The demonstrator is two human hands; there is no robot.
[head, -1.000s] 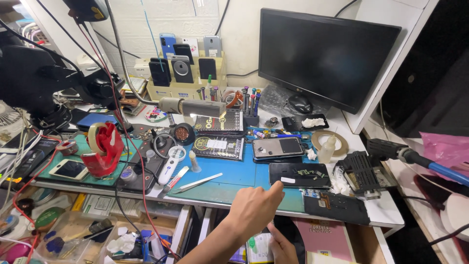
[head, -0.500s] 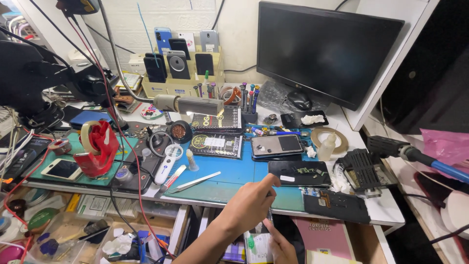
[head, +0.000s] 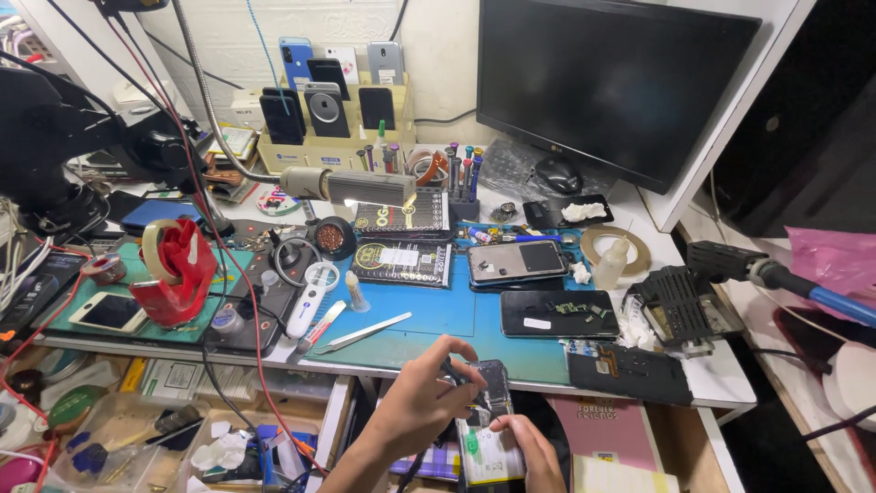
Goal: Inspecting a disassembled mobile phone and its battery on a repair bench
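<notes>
Your left hand (head: 422, 402) is curled shut around a thin dark tool, its tip pressed down onto the opened phone (head: 490, 420) that you hold just below the front edge of the worktop (head: 721, 379). Your right hand (head: 527, 447) grips the lower part of that phone, fingers closed round its edge, with the pale battery and a green part showing between your two hands. Above the phone, on the blue mat (head: 438, 315), lie metal tweezers (head: 363, 332) to the left and a dark phone back with small parts on it (head: 558, 313) to the right. Farther left of the phone stands a red tape dispenser (head: 173, 269). The black monitor (head: 611, 82) sits behind the mat.
</notes>
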